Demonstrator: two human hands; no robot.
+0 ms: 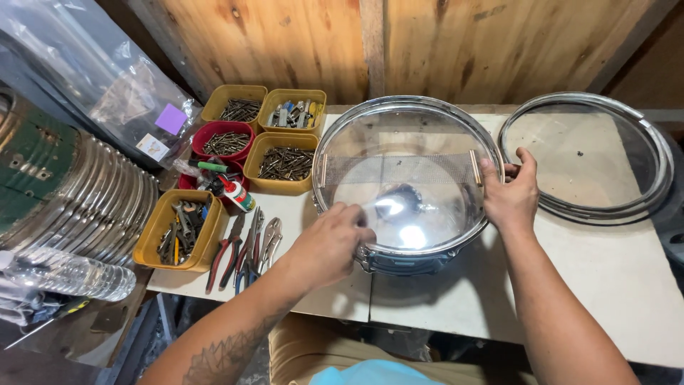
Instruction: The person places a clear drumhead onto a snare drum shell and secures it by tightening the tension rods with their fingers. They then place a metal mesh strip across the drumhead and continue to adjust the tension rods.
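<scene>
Chrome snare drum (406,178), left hand (329,242) curled on head, right hand (510,196) gripping rim.

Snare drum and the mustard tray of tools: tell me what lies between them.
In the head view, pliers lie on the tabletop between the snare drum and the mustard tray; the left hand reaches over that stretch.

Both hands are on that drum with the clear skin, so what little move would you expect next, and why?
Probably a small turn of the drum. The left hand rests on its near rim and the right hand grips the far-right edge by the snare wires, a hold that looks suited to rotating it.
</scene>
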